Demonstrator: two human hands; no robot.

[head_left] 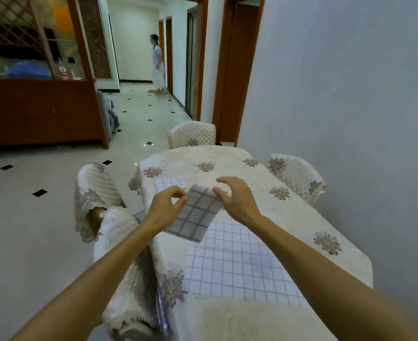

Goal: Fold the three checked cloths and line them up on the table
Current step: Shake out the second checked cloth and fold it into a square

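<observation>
Above the bench (289,212), our left hand (168,205) pinches a corner of the folded cloth (195,215); our right hand (235,198) hovers open. Fabric looks limp: grip corners

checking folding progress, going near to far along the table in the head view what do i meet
unfolded checked cloth → raised cloth in the left hand → small folded cloth → far chair
</observation>
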